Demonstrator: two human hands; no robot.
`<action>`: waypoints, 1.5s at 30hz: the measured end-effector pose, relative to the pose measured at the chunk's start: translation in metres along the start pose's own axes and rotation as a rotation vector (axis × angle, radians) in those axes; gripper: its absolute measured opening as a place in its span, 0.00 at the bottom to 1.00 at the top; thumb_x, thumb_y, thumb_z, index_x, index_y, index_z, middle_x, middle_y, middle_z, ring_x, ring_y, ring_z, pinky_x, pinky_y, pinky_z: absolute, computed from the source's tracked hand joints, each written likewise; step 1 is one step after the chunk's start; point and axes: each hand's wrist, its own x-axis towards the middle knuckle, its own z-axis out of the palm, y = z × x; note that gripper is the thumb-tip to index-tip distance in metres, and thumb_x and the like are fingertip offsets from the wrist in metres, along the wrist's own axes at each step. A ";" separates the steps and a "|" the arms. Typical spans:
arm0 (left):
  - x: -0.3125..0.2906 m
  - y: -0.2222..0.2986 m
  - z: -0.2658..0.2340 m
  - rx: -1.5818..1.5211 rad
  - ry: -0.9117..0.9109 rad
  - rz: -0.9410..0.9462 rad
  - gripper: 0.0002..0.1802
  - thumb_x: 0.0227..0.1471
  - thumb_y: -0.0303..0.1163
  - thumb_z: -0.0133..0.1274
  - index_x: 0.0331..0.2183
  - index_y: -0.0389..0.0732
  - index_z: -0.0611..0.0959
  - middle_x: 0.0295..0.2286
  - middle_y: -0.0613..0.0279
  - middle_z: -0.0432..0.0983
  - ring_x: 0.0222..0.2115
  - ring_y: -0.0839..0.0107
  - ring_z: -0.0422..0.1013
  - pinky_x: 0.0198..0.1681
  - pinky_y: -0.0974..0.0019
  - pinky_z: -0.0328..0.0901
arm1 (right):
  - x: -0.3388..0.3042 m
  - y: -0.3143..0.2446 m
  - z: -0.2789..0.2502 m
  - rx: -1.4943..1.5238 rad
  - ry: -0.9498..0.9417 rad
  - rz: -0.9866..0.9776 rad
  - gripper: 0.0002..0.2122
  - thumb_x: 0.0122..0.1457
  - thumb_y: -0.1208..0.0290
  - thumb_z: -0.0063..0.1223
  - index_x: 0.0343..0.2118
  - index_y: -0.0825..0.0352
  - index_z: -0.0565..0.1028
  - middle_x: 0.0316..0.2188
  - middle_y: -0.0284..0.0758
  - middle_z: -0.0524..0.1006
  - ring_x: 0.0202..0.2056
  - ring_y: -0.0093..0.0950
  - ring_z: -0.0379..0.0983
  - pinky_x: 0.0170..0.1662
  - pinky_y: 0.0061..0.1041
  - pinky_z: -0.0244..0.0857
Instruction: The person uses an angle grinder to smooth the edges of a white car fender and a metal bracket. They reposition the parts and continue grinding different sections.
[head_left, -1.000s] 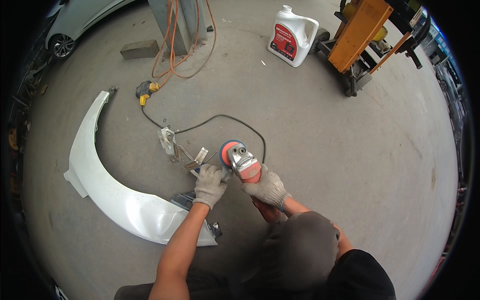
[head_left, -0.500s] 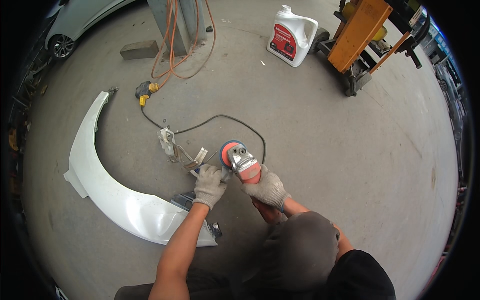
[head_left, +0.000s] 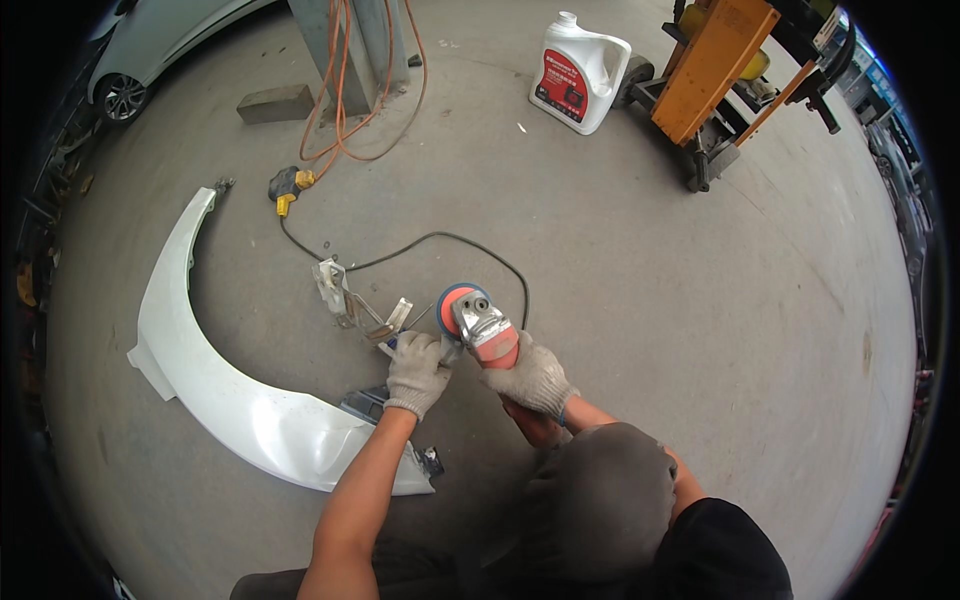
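My right hand (head_left: pixel 536 381), in a knitted grey glove, is wrapped round the red body of an angle grinder (head_left: pixel 490 330). The grinder's silver head points away from me, and its red and blue disc (head_left: pixel 455 303) is at the end of a bent metal bracket. My left hand (head_left: pixel 418 372), gloved the same way, is closed on the near end of that metal bracket (head_left: pixel 365 315), which lies out to the far left. Glove and grinder hide the spot where disc and metal come together. Left of my left forearm, a white car fender (head_left: pixel 215 370) curves over the floor.
A black cable (head_left: pixel 440 235) runs from the grinder to a black and yellow plug connector (head_left: pixel 290 183). Orange cord (head_left: pixel 343 110) hangs by a grey post (head_left: pixel 380 60). Farther off are a white jug (head_left: pixel 580 75), an orange wheeled machine (head_left: pixel 715 70) and a parked car (head_left: pixel 160 45).
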 end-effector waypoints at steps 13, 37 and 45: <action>0.000 -0.001 0.002 0.001 -0.010 -0.004 0.16 0.36 0.33 0.67 0.31 0.39 0.84 0.38 0.56 0.78 0.48 0.52 0.70 0.54 0.53 0.69 | -0.001 -0.003 -0.001 -0.025 0.007 0.008 0.35 0.47 0.50 0.66 0.53 0.74 0.72 0.42 0.55 0.81 0.47 0.52 0.80 0.52 0.44 0.72; -0.001 -0.002 0.005 -0.004 0.000 0.012 0.16 0.36 0.31 0.65 0.33 0.39 0.84 0.38 0.56 0.79 0.48 0.52 0.70 0.54 0.53 0.68 | 0.000 -0.004 0.002 0.000 0.026 -0.005 0.33 0.48 0.51 0.65 0.51 0.73 0.74 0.41 0.54 0.82 0.46 0.52 0.80 0.50 0.44 0.73; 0.000 -0.001 0.005 -0.021 0.026 0.006 0.16 0.36 0.31 0.65 0.33 0.40 0.84 0.38 0.57 0.78 0.48 0.52 0.70 0.53 0.52 0.68 | -0.004 -0.010 -0.002 0.018 0.034 0.011 0.34 0.48 0.50 0.65 0.52 0.74 0.73 0.41 0.54 0.82 0.47 0.52 0.80 0.51 0.44 0.72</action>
